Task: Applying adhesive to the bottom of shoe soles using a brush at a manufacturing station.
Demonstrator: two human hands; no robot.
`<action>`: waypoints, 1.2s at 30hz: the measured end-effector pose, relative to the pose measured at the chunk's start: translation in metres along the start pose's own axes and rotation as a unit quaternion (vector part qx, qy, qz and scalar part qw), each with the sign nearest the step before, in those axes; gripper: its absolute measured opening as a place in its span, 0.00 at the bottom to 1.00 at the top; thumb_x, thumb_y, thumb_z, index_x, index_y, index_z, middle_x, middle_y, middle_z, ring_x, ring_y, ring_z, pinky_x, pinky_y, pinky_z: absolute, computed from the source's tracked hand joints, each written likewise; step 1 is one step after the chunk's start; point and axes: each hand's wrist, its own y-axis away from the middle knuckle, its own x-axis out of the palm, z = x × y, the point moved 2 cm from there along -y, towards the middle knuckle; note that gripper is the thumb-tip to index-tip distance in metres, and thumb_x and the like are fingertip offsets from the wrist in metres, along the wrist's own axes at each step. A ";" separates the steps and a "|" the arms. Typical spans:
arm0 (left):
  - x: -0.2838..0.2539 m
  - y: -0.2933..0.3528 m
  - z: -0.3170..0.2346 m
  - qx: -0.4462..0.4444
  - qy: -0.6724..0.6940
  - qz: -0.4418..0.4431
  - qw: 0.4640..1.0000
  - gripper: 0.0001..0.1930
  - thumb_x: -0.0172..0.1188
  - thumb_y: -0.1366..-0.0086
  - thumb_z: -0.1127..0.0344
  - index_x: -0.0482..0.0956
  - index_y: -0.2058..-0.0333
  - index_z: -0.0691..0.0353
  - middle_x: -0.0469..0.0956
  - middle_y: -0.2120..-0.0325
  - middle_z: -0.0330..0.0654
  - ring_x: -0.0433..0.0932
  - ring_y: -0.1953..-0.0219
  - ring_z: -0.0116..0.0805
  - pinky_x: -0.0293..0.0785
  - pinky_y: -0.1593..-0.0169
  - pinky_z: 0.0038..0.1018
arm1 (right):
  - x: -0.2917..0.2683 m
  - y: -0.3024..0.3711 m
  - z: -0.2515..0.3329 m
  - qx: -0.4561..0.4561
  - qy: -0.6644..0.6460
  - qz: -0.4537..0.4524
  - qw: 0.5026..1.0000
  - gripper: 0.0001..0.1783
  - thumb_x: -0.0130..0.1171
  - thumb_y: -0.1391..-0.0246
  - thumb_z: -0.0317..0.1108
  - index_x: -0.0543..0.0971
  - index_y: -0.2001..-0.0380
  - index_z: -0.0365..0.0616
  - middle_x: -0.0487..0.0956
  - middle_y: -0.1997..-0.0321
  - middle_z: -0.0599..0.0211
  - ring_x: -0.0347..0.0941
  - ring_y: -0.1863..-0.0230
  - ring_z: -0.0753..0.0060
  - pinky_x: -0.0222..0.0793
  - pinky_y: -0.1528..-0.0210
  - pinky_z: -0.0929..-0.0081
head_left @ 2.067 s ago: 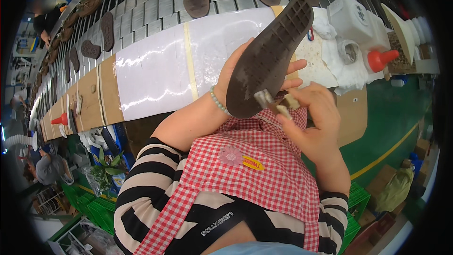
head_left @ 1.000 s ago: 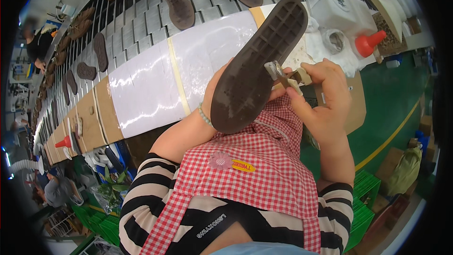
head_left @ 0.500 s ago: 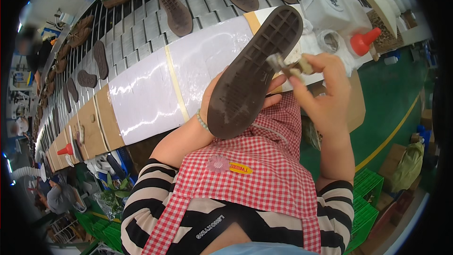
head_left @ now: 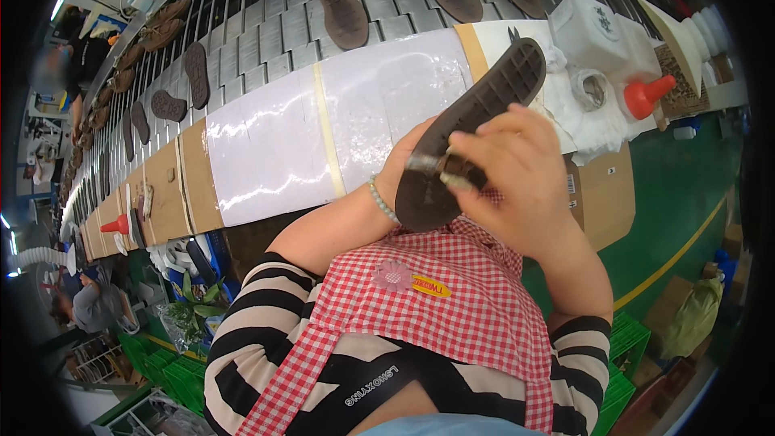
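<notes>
My left hand (head_left: pixel 395 168) holds a dark brown shoe sole (head_left: pixel 500 85) from beneath and from its left edge; most of its fingers are hidden behind the sole. The sole is tilted, its gridded toe end pointing to the upper right and its heel end close to my apron. Over the heel half, my right hand (head_left: pixel 517 169) pinches what looks like a small brush (head_left: pixel 428 163) with a pale, shiny end. That end is at the sole's surface. Motion blurs it, so I cannot tell its exact shape.
A slatted conveyor (head_left: pixel 274 40) carries several soles and brown shoes beyond the white work board (head_left: pixel 266 157). On the right stand a white jug (head_left: pixel 585 32), an open jar (head_left: pixel 592 90) and a red nozzle cap (head_left: pixel 648 97). A cardboard box (head_left: pixel 601 202) is below them.
My right hand has moved down and left with the brush, from beside the sole's middle to over its heel half. The sole has turned more edge-on and shifted slightly right.
</notes>
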 end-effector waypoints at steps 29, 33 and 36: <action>0.004 0.016 -0.052 0.053 -0.018 0.043 0.998 0.32 0.38 0.24 0.46 0.64 0.34 0.68 0.69 0.37 0.59 0.72 0.38 0.53 0.65 0.32 0.46 | -0.018 -0.018 -0.031 0.027 0.043 -0.173 0.984 0.28 0.71 0.63 0.24 0.82 0.52 0.42 0.81 0.58 0.61 0.74 0.50 0.54 0.69 0.47 0.58; 0.005 0.035 -0.124 0.114 -0.110 0.060 0.986 0.32 0.39 0.24 0.47 0.65 0.35 0.70 0.70 0.39 0.63 0.71 0.37 0.56 0.66 0.32 0.47 | -0.010 -0.001 -0.026 0.050 0.011 -0.146 0.988 0.28 0.71 0.63 0.23 0.81 0.52 0.40 0.80 0.56 0.59 0.73 0.50 0.51 0.68 0.44 0.57; -0.007 0.044 -0.188 0.224 -0.133 -0.064 0.963 0.28 0.39 0.23 0.49 0.72 0.41 0.68 0.77 0.45 0.55 0.78 0.44 0.51 0.75 0.39 0.44 | -0.002 0.009 -0.026 0.072 -0.021 -0.114 0.991 0.28 0.71 0.63 0.23 0.81 0.52 0.40 0.79 0.56 0.59 0.73 0.50 0.50 0.67 0.43 0.56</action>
